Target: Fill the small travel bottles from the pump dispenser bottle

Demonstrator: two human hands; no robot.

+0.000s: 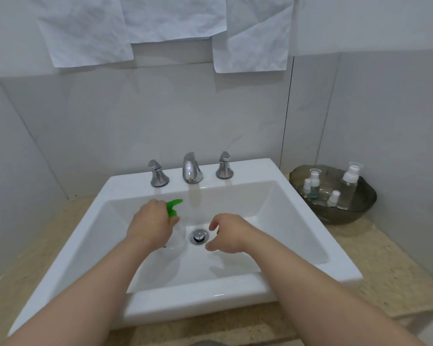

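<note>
Over the white sink (235,299) now: the left grip (151,224) is down inside the basin, fingers wrapped around the pump dispenser bottle (180,237), a clear bottle standing roughly upright just left of the drain (198,236). Its green pump head (173,208) pokes out above the knuckles, nozzle pointing right toward the back of the basin. The right grip (226,233) hovers just right of the drain, released, fingers loosely curled and holding nothing, apart from the bottle. Both bare forearms reach in from the near edge.

Behind the basin the chrome spout (191,168) stands between 2 chrome tap handles (158,174). Off to the right, well apart from both grips, a dark glass bowl (348,216) sits on the speckled beige desk (385,265), and the small travel bottles (314,179) are in it: 4 clear ones with white caps, the largest (351,176) at the back right, one small one (333,197) tilted near the front. Crumpled white paper sheets (85,33) hang on the wall above
</note>
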